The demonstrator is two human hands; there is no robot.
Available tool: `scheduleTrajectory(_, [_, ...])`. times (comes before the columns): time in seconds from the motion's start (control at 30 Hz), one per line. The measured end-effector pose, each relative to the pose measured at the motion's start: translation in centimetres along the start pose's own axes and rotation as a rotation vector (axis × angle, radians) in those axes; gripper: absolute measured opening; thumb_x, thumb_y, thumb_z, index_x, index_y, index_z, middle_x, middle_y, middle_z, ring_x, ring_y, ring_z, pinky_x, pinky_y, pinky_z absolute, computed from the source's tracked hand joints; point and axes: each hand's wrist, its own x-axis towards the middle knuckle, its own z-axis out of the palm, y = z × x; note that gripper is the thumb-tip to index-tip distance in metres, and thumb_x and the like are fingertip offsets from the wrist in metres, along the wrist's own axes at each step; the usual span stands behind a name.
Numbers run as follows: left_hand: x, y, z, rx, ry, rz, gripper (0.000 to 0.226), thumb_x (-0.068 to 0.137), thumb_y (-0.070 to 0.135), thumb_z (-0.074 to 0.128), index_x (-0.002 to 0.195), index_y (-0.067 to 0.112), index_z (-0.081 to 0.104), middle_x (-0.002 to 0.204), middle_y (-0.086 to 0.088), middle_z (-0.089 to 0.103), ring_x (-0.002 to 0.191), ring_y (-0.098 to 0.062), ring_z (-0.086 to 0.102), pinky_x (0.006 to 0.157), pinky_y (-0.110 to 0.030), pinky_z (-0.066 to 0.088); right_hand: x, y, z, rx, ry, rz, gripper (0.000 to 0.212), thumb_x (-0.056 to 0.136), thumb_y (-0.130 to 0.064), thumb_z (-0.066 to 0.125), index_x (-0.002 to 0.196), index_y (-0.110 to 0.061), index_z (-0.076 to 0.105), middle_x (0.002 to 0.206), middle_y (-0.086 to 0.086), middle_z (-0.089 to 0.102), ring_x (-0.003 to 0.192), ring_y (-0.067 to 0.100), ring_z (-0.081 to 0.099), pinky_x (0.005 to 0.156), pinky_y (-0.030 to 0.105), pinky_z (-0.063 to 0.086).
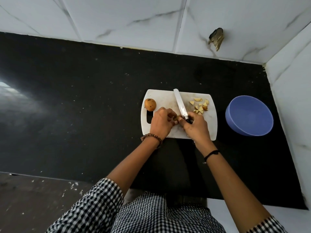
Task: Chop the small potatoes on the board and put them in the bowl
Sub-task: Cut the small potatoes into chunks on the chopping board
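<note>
Over board (165, 99), right hand (197, 127) curled round knife (179, 103)

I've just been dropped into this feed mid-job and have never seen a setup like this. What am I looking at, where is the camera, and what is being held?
There is no machine here: a person is working bare-handed. The single picture comes from a camera worn on the head, looking down at a black counter. On it lies a white cutting board, with a blue bowl to its right; I see nothing in the bowl. A whole potato sits at the board's left end, and chopped pieces lie on its far right part. The right hand grips a knife by its dark handle, blade pointing away. The left hand holds a small potato beside the blade.
</note>
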Motion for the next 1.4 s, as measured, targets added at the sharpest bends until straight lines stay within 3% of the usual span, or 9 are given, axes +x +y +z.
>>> scheduleTrajectory(0.17, [0.1,0.0,0.0,-0.057,-0.025,-0.001,0.022,0.076,0.012,0.079,0.095,0.013,0.069,0.094,0.000,0.066,0.080,-0.010,0.063,0.077,-0.031,0.057,-0.2,0.2,-0.2,0.013,-0.017,0.009,0.019,0.090,-0.036,0.071,0.106,-0.025,0.069,0.089,-0.006,0.069,0.083,0.013,0.067,0.074,0.042,0.061])
scheduleTrajectory(0.33, [0.1,0.0,0.0,-0.084,-0.033,0.003,0.025,0.076,0.012,0.079,0.099,0.011,0.068,0.092,0.000,0.067,0.079,-0.008,0.064,0.078,-0.028,0.057,0.0,-0.2,-0.5,-0.056,0.002,-0.034,0.016,0.091,-0.036,0.070,0.098,-0.022,0.071,0.081,-0.008,0.067,0.078,0.006,0.063,0.064,0.019,0.048])
scheduleTrajectory(0.47, [-0.1,0.2,0.2,0.023,-0.011,0.050,0.029,0.080,0.014,0.076,0.108,0.011,0.070,0.103,-0.005,0.062,0.081,-0.012,0.061,0.078,-0.027,0.055,0.1,-0.4,0.0,-0.083,0.025,-0.013,0.017,0.092,-0.028,0.070,0.101,-0.014,0.071,0.084,0.000,0.068,0.077,0.010,0.062,0.059,0.018,0.043])
scheduleTrajectory(0.63, [-0.4,0.5,0.0,0.090,0.005,0.080,0.020,0.081,0.016,0.074,0.101,0.015,0.070,0.101,-0.002,0.058,0.085,-0.014,0.058,0.071,-0.030,0.053,-0.3,0.0,0.2,-0.032,0.038,0.019,0.022,0.092,-0.029,0.070,0.111,-0.017,0.067,0.095,-0.001,0.067,0.088,0.013,0.062,0.073,0.023,0.049])
scheduleTrajectory(0.7, [-0.3,0.7,0.0,0.105,-0.005,0.099,0.017,0.081,0.015,0.073,0.098,0.015,0.070,0.097,-0.001,0.060,0.086,-0.015,0.058,0.069,-0.033,0.053,-0.5,0.2,0.2,-0.036,0.048,0.006,0.024,0.092,-0.028,0.070,0.113,-0.016,0.067,0.096,-0.001,0.066,0.087,0.012,0.061,0.069,0.018,0.046])
scheduleTrajectory(0.97, [-0.5,0.5,-0.2,0.018,0.025,0.118,0.018,0.080,0.017,0.076,0.098,0.014,0.075,0.093,-0.001,0.068,0.080,-0.009,0.063,0.074,-0.022,0.054,-0.8,-0.3,-0.3,-0.103,0.092,-0.007,0.018,0.096,-0.031,0.063,0.102,-0.014,0.066,0.081,-0.005,0.063,0.070,0.003,0.056,0.057,0.010,0.036])
scheduleTrajectory(1.13, [-0.6,0.5,0.0,-0.021,0.045,0.106,0.017,0.080,0.018,0.075,0.096,0.010,0.076,0.093,-0.001,0.069,0.079,-0.009,0.065,0.073,-0.018,0.053,-3.0,0.7,-0.9,-0.160,0.081,-0.060,0.024,0.104,-0.030,0.048,0.093,-0.014,0.062,0.075,-0.003,0.059,0.068,0.007,0.057,0.059,0.016,0.040])
scheduleTrajectory(1.2, [-0.5,0.2,0.3,-0.020,0.050,0.099,0.015,0.081,0.017,0.075,0.094,0.009,0.076,0.093,-0.001,0.070,0.080,-0.010,0.066,0.075,-0.024,0.056,-4.1,1.1,-0.9,-0.185,0.063,-0.087,0.024,0.105,-0.028,0.046,0.102,-0.013,0.064,0.084,-0.001,0.063,0.077,0.010,0.061,0.066,0.023,0.046])
scheduleTrajectory(1.4, [-0.5,0.1,0.8,0.034,0.099,0.094,0.011,0.080,0.019,0.076,0.088,0.011,0.077,0.088,-0.001,0.071,0.078,-0.014,0.067,0.071,-0.034,0.057,-6.3,1.6,-0.7,-0.230,0.047,-0.205,0.040,0.105,-0.025,0.044,0.144,-0.013,0.045,0.110,0.003,0.064,0.098,0.012,0.060,0.081,0.022,0.047])
